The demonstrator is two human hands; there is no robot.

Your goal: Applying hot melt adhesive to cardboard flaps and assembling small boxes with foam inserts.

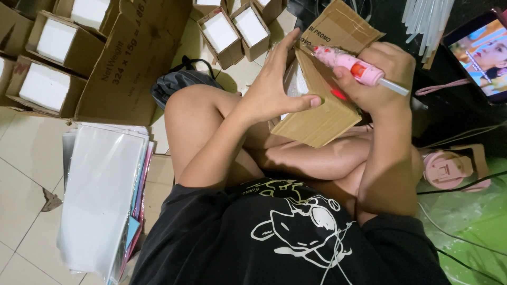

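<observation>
I sit cross-legged on the floor with a small brown cardboard box (pixel 323 117) over my lap. My left hand (pixel 274 82) presses flat against the box's side, thumb along its edge, fingers pointing up. My right hand (pixel 381 74) grips a pink glue gun (pixel 348 66) with a clear glue stick sticking out of its back end. The gun's nozzle points left at an open flap (pixel 338 26) of the box. White filling shows inside the box behind my left hand.
Several small open cardboard boxes with white inserts (pixel 53 42) lie at the top left and top middle (pixel 235 29). A large flat carton (pixel 132 58), a stack of plastic sheets (pixel 100 195), a phone (pixel 483 53), clear glue sticks (pixel 425 18) and a pink round device (pixel 449 169) surround me.
</observation>
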